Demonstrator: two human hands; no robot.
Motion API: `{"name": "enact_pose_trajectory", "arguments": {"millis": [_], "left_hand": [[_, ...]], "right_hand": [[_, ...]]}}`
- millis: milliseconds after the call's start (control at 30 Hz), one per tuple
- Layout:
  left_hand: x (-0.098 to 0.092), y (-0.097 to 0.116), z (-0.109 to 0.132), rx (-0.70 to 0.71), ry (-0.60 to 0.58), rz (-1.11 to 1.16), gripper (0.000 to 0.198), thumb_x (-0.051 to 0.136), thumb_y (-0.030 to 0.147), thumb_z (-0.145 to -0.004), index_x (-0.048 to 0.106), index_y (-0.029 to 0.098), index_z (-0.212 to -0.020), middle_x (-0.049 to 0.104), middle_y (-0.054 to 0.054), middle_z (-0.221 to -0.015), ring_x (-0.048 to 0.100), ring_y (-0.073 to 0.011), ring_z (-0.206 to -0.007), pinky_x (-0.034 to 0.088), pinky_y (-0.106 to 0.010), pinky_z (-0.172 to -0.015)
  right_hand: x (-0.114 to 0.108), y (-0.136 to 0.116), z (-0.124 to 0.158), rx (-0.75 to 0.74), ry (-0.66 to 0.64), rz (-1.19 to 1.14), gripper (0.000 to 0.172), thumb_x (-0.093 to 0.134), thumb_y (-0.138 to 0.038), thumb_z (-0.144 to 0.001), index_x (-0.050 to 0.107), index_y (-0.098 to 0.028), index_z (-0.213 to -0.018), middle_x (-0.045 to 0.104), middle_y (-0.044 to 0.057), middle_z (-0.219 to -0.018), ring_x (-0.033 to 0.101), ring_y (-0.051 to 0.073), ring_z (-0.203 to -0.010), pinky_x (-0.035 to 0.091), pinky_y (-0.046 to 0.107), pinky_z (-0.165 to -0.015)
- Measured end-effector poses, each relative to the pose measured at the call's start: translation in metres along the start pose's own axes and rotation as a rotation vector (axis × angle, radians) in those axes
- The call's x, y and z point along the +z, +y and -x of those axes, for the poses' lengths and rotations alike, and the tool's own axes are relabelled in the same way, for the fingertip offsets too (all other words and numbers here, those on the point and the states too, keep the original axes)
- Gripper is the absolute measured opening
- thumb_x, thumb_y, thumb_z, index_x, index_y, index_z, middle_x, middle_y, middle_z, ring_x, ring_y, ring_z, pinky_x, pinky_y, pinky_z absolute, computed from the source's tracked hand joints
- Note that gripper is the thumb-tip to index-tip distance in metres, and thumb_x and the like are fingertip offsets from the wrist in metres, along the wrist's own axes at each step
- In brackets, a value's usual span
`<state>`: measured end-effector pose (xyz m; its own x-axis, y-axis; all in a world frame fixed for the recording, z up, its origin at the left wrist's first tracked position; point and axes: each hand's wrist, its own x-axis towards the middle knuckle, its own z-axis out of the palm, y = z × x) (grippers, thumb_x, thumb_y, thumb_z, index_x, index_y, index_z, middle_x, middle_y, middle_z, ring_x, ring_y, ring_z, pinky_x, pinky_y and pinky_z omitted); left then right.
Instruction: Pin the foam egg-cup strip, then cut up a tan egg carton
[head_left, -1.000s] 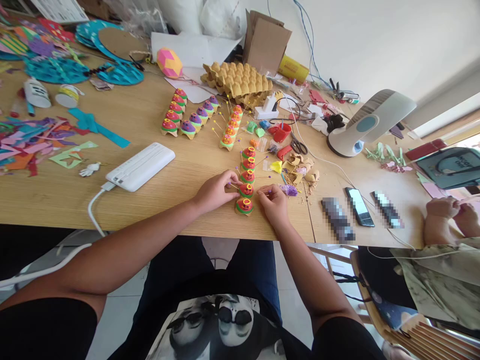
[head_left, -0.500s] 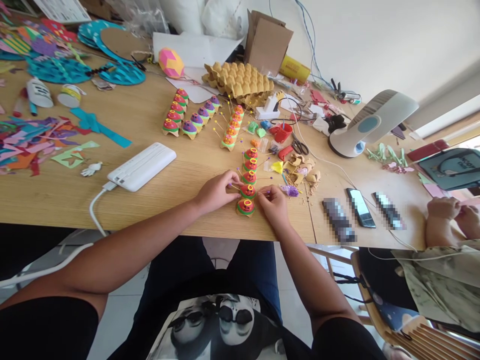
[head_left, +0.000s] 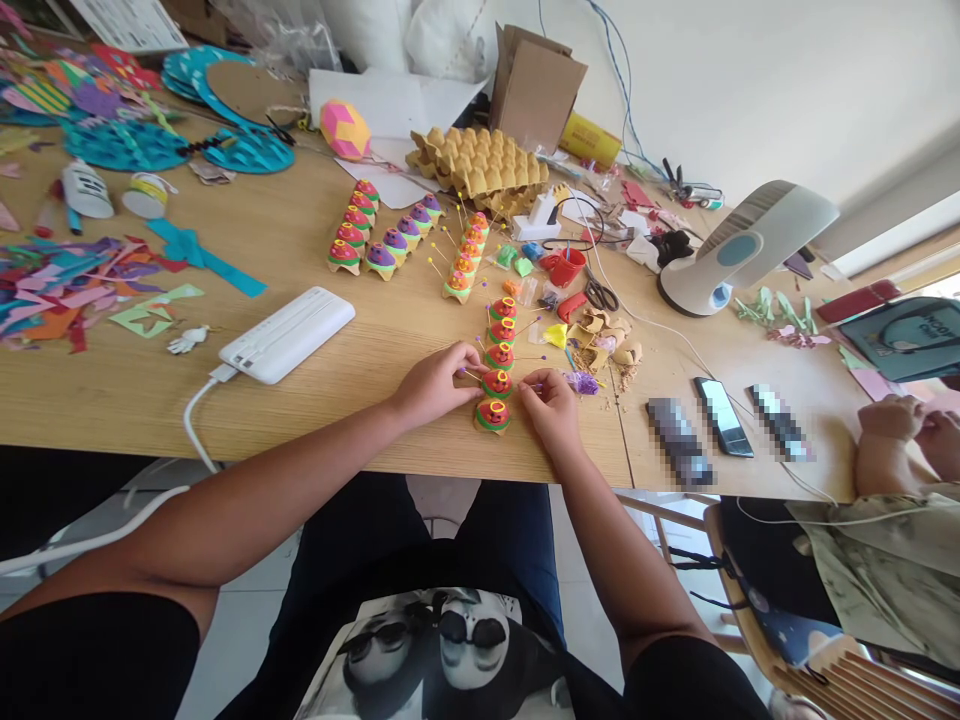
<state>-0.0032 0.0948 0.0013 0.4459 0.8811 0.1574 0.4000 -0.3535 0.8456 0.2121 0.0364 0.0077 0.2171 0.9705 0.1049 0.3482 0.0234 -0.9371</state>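
Note:
A row of painted egg-carton cups forms a caterpillar [head_left: 496, 358], red with green rims and pins stuck in its sides. It lies near the front edge of the wooden table [head_left: 315, 300]. My left hand [head_left: 433, 380] is curled against the left side of the caterpillar's second cup. My right hand [head_left: 551, 402] pinches a purple-headed pin at that cup's right side. The nearest cup [head_left: 492, 414] sits between both hands.
More painted cup rows [head_left: 352, 228] and a raw egg tray [head_left: 480, 165] lie farther back. A white power bank [head_left: 287, 333] with cable sits at left, paper scraps [head_left: 67, 285] beyond. Scissors [head_left: 597, 292], a fan [head_left: 739, 250], phones [head_left: 718, 414] and another person's hands [head_left: 904, 432] are at right.
Hardly anything has moved: both hands stay at the caterpillar, and the view has shifted slightly.

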Motion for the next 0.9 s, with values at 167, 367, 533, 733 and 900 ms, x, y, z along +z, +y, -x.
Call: {"name": "enact_pose_trajectory", "arguments": {"millis": [167,367,533,733,900], "left_hand": [[0.0008,-0.0009,0.0000,0.012,0.007,-0.007,0.037,0.079,0.036,-0.079,0.050,0.028,-0.102,0.079,0.001,-0.116,0.071,-0.0221,-0.109,0.052,-0.037,-0.093],[0.0012,-0.0039,-0.0003,0.023,0.011,-0.033,0.037,0.078,0.036,-0.080,0.051,0.028,-0.103,0.078,0.001,-0.117,0.070,-0.0221,-0.107,0.053,-0.037,-0.092],[0.0011,-0.0043,-0.0001,0.014,0.008,-0.037,0.037,0.077,0.037,-0.080,0.052,0.028,-0.105,0.078,0.000,-0.117,0.070,-0.0225,-0.109,0.053,-0.038,-0.094],[0.0019,-0.0044,-0.0003,0.012,0.024,-0.040,0.037,0.077,0.037,-0.079,0.052,0.028,-0.105,0.078,0.000,-0.115,0.070,-0.0228,-0.107,0.054,-0.039,-0.093],[0.0038,-0.0035,0.0000,0.011,0.060,-0.064,0.037,0.079,0.034,-0.079,0.053,0.028,-0.105,0.077,0.001,-0.112,0.070,-0.0218,-0.102,0.055,-0.037,-0.090]], "right_hand": [[-0.0014,-0.0009,0.0000,0.011,0.007,0.025,0.017,0.067,-0.041,-0.079,0.062,-0.025,-0.078,0.065,0.000,-0.075,0.057,0.017,-0.068,0.045,0.030,-0.061],[-0.0023,0.0012,-0.0019,0.015,0.000,0.038,0.018,0.067,-0.041,-0.078,0.063,-0.025,-0.075,0.068,0.002,-0.077,0.061,0.019,-0.074,0.048,0.031,-0.065],[-0.0026,0.0012,-0.0022,0.011,-0.013,0.020,0.017,0.068,-0.041,-0.079,0.062,-0.025,-0.078,0.068,0.002,-0.080,0.061,0.019,-0.074,0.050,0.032,-0.068],[-0.0009,0.0031,-0.0017,-0.041,0.002,-0.048,0.028,0.070,-0.041,-0.078,0.058,-0.027,-0.100,0.068,0.005,-0.101,0.066,0.021,-0.094,0.057,0.036,-0.082],[-0.0013,0.0049,0.0008,-0.109,0.048,-0.052,0.040,0.067,-0.040,-0.081,0.053,-0.028,-0.116,0.064,0.008,-0.121,0.064,0.021,-0.109,0.057,0.039,-0.094]]}}
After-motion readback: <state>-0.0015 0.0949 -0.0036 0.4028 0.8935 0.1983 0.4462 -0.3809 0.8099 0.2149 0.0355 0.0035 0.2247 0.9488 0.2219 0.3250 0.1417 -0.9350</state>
